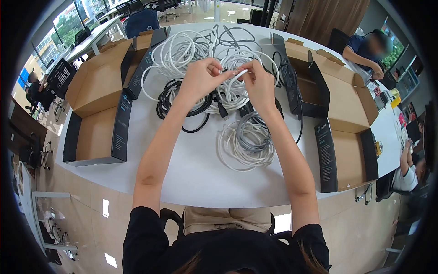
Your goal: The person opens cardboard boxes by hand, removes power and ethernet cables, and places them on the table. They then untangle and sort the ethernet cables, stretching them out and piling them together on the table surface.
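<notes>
Over the heap of cables, my left hand (203, 78) and my right hand (260, 89) meet with closed fingertips. A short stretch of white cable (241, 74) shows between them, pinched by the right thumb and fingers. The left thumb and fingers close on the same cable, though their tips partly hide it. Behind and below the hands lie loose white cable coils (175, 52). A coiled black cable (165, 102) rests under my left wrist, with a black plug (222, 111) near it. Beneath my right forearm sits a grey cable coil (244, 137) on a white cable coil (232, 157).
Open cardboard boxes with black sides stand on the white table (191, 178): a left box (96, 132), a right box (349, 155), and others behind them. A black cable (299, 123) hangs along the right boxes. Another person (365, 50) sits at the far right.
</notes>
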The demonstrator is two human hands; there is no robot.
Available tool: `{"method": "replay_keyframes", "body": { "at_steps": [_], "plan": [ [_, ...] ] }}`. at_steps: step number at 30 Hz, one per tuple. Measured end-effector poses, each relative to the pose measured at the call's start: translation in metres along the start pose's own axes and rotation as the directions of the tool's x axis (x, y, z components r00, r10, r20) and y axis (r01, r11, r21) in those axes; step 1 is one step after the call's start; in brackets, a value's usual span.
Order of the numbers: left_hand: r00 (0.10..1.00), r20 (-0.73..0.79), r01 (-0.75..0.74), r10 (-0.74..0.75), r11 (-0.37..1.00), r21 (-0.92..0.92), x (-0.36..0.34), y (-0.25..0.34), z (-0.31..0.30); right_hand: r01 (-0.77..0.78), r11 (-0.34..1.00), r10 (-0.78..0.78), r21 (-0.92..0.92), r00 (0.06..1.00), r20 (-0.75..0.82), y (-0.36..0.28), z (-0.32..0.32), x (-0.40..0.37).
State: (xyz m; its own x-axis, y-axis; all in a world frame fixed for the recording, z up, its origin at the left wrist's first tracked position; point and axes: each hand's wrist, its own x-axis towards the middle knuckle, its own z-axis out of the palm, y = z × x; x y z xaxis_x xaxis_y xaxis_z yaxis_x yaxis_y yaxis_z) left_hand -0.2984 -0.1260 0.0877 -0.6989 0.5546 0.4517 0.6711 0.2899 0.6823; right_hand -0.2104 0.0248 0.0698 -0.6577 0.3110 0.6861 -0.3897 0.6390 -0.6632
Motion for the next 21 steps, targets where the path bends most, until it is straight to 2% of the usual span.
{"method": "replay_keyframes", "body": {
  "at_steps": [2,5,9,12,15,17,18,21],
  "plan": [
    [1.000,-0.026,0.005,-0.001,0.990,0.142,-0.004,0.009,0.002,0.013,1.000,-0.014,0.006,1.000,0.008,0.001,0.002,-0.002],
    [0.943,-0.216,-0.166,0.254,0.920,0.355,-0.010,-0.005,0.025,0.025,0.999,-0.024,-0.022,0.999,0.021,0.000,0.003,-0.003],
    [0.929,-0.269,-0.175,0.255,0.941,0.288,-0.007,-0.019,0.038,0.058,0.993,-0.055,-0.104,0.998,0.029,0.003,0.005,-0.005],
    [0.943,-0.234,-0.200,0.238,0.964,0.176,-0.001,-0.031,0.039,0.075,0.910,-0.044,-0.407,0.995,0.086,-0.002,0.003,-0.008],
    [0.974,-0.154,-0.162,0.167,0.986,0.043,0.002,-0.031,0.035,0.076,0.796,-0.038,-0.601,0.996,0.077,0.004,0.007,-0.011],
    [0.992,-0.107,-0.075,0.070,0.996,-0.039,0.003,-0.025,0.030,0.087,0.834,-0.087,-0.544,0.996,0.027,-0.004,0.003,-0.009],
    [0.988,-0.139,-0.082,0.074,0.995,-0.053,0.005,-0.030,0.030,0.094,0.852,-0.109,-0.516,0.994,0.000,-0.012,-0.001,-0.006],
    [0.968,-0.243,-0.093,0.066,0.990,-0.101,0.014,-0.047,0.026,0.096,0.978,-0.103,-0.185,0.994,-0.029,-0.025,-0.017,0.006]
  ]
}}
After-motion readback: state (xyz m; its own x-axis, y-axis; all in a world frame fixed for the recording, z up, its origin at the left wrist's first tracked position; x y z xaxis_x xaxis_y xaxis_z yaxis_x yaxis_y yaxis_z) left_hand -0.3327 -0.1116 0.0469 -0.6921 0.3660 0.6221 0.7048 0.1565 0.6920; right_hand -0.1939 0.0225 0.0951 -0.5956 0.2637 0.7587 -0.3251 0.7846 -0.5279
